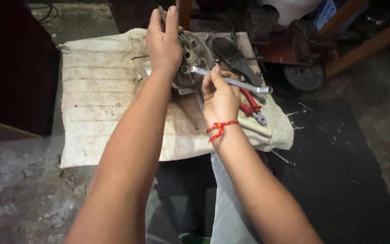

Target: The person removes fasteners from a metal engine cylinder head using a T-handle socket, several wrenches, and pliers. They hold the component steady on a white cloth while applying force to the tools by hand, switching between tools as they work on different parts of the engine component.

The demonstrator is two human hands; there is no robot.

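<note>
Steel, slim and shiny, the ring spanner was pinched in the right hand, its ring on the grimy cast-metal engine part that the left hand clasped over a ribbed, stained cloth.

Only one thing looked like a package or label: a small blue and white printed carton or sheet at the top right, next to a big white rounded thing. It was tilted and partly hidden, so its full shape could not be told. No signs or screens showed.
</note>
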